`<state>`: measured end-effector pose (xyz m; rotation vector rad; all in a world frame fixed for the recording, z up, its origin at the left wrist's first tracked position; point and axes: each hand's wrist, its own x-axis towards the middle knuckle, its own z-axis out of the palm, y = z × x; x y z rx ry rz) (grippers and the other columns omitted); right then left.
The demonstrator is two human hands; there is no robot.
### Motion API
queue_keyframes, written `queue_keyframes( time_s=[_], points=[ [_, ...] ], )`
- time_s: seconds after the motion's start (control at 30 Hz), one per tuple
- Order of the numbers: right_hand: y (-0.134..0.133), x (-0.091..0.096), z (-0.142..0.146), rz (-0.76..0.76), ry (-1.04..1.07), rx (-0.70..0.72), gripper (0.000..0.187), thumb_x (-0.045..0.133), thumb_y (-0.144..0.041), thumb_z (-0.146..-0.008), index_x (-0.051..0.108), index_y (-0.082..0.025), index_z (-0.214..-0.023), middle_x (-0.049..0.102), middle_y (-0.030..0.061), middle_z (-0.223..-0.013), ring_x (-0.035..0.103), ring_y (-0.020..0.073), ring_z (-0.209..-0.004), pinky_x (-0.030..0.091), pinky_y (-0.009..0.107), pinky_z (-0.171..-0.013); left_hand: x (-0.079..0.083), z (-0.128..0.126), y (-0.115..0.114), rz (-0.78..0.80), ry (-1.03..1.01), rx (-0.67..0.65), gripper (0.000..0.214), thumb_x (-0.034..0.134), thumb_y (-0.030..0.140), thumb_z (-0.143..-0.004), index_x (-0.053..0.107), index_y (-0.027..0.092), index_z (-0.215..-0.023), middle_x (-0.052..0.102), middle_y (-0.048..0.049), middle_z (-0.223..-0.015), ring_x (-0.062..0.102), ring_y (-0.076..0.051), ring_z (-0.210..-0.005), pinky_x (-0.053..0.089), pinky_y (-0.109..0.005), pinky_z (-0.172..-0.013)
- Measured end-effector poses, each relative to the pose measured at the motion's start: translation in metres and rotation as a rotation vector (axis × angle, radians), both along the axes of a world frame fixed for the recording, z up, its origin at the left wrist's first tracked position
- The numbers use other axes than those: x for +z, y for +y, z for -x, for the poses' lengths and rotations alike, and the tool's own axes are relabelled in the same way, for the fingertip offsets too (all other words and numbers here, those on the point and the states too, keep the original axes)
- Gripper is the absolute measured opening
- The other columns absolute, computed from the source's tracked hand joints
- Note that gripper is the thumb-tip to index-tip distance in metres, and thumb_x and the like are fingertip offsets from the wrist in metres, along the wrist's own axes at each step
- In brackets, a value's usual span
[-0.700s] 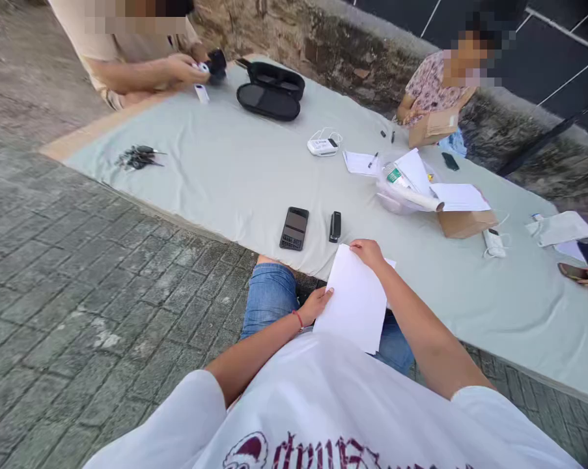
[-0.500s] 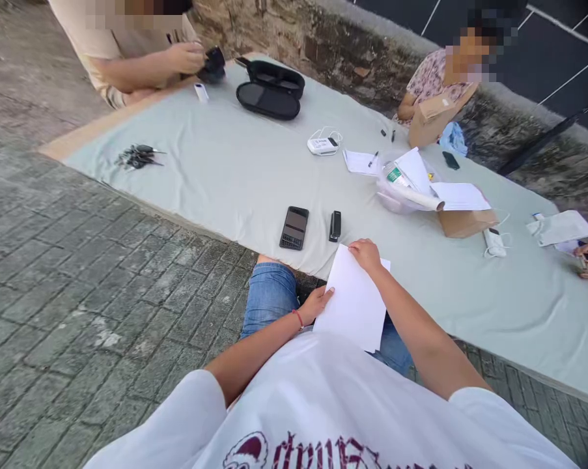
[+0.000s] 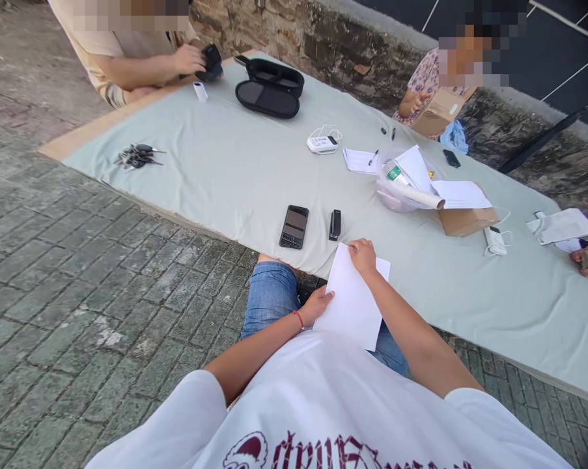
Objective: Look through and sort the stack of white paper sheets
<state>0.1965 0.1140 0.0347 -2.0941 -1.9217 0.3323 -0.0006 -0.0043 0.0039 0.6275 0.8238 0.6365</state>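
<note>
I hold a stack of white paper sheets (image 3: 351, 301) over my lap at the near edge of a cloth-covered table (image 3: 235, 176). My left hand (image 3: 317, 305) grips the sheets' lower left edge, thumb on top. My right hand (image 3: 363, 255) pinches the top edge of the sheets, where they rest on the cloth. Just beyond the paper lie a black phone (image 3: 294, 227) and a small black stapler (image 3: 335, 225).
On the table are a bunch of keys (image 3: 137, 157), an open black case (image 3: 269, 89), a white device (image 3: 322, 144), papers and a plastic bag (image 3: 411, 182) and a cardboard box (image 3: 464, 220). Other people sit at the far left, far right and right edge. Stone paving lies to the left.
My hands and the sheets have barely moved; the paper edges shifted slightly together. The person at the far right lifted a cardboard box; the far left person raised a black object.
</note>
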Motion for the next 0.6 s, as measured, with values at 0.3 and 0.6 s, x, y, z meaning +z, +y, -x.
queue_keyframes(
  time_s=[0.3,0.6],
  points=[
    [-0.006,0.007,0.009,-0.004,-0.118,0.064,0.033,0.042,-0.024,-0.096,0.071,-0.023,-0.112,0.061,0.0097,-0.117,0.044,0.027,-0.104,0.039,0.038,-0.084,-0.005,0.001,-0.002,-0.062,0.005,0.004,0.062,0.07,0.061,-0.074,0.063,0.012,-0.111,0.072,-0.0117,-0.096,0.068,-0.024,-0.086,0.053,-0.036,-0.076],
    [-0.003,0.013,0.016,0.056,-0.168,0.086,0.031,0.041,-0.025,-0.097,0.072,-0.024,-0.102,0.063,0.0087,-0.111,0.043,0.0257,-0.104,0.037,0.036,-0.081,-0.007,0.002,-0.003,-0.151,0.072,-0.011,0.06,0.059,0.064,-0.082,0.062,0.013,-0.114,0.072,-0.0119,-0.1,0.066,-0.024,-0.095,0.053,-0.037,-0.082]
  ],
)
